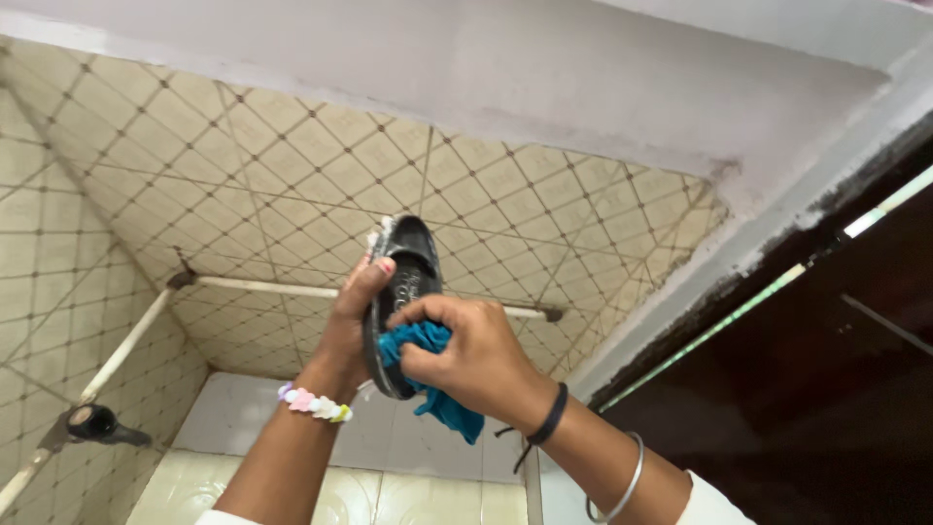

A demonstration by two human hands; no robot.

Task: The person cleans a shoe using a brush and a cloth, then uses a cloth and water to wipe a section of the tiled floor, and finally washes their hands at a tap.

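Nearest, the right hand (466, 355) is clenched on a teal cloth (432, 374), pressing it against a black shoe (400, 292). The left hand (352, 326) has its grip closed around the shoe's edge, holding it up in the air before a tiled wall (292, 175). The shoe looks light and fairly stiff, probably slick where wet, best held along its sides. Its long axis runs nearly upright, one end pointing up. Behind runs a pale pipe (272, 287).
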